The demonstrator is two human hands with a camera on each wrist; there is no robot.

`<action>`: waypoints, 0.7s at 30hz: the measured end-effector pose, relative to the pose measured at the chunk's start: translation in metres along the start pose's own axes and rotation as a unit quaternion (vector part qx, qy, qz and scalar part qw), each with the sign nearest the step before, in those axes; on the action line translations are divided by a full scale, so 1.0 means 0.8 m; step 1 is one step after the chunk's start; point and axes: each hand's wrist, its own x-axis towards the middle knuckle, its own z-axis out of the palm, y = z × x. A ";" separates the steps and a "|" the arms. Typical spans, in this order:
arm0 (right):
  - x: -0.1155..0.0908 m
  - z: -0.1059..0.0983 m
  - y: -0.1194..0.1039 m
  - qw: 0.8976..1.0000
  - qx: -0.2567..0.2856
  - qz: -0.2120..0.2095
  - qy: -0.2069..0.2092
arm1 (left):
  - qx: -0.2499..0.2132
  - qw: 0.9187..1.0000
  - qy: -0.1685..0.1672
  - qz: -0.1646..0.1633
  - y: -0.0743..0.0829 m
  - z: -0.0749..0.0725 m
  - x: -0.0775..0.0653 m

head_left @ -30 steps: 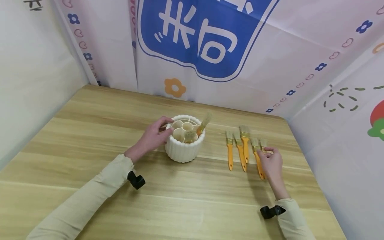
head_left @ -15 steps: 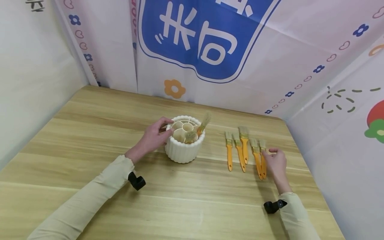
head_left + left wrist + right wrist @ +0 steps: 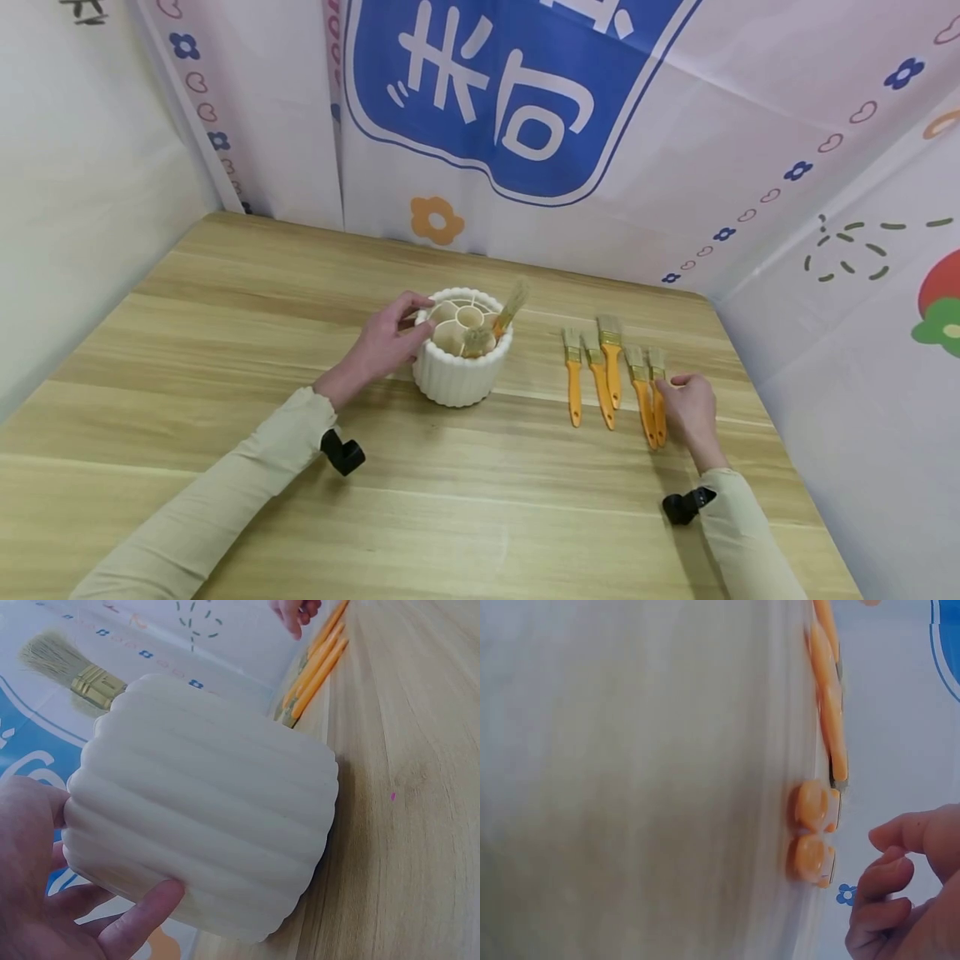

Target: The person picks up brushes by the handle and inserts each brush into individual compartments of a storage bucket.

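Observation:
My left hand (image 3: 381,340) holds a white ribbed pot (image 3: 456,382) by its left side, thumb at the outer wall and fingers near the rim. Inside the pot is a cream divider with petal-shaped compartments. Two paintbrushes stand in it bristles up, one leaning right (image 3: 512,308), the other (image 3: 477,340) nearer the front. My right hand (image 3: 692,408) is beside the rightmost paintbrush (image 3: 659,415) on the table, fingers bent and thumb close to the forefinger. In the right wrist view nothing shows between those fingertips, and the orange handle ends (image 3: 814,857) lie apart from them.
Left of the rightmost brush lie several more orange-handled paintbrushes (image 3: 574,392), bristles toward the back. The wooden table (image 3: 450,500) meets a printed sheet (image 3: 570,233) at the back and white walls on both sides.
My right hand has shifted right and slightly back from over the rightmost brushes, uncovering their bristles and handles. The left hand and the pot have stayed in place.

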 end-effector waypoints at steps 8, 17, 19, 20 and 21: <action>0.012 -0.001 -0.001 0.995 -0.048 -0.003 -0.090 | -0.006 1.000 0.004 -0.001 -0.002 -0.001 -0.002; 0.019 -0.001 0.001 0.991 -0.083 0.010 -0.103 | -0.001 1.000 0.006 0.005 -0.001 0.000 -0.001; 0.019 -0.002 0.001 0.991 -0.082 0.011 -0.104 | -0.003 1.000 0.005 0.005 -0.001 0.000 -0.001; 0.019 -0.002 0.000 0.991 -0.081 0.012 -0.104 | -0.004 1.000 0.004 0.005 -0.001 -0.001 -0.001; 0.020 -0.002 0.000 0.991 -0.081 0.011 -0.105 | -0.004 1.000 0.005 0.001 -0.002 -0.001 -0.002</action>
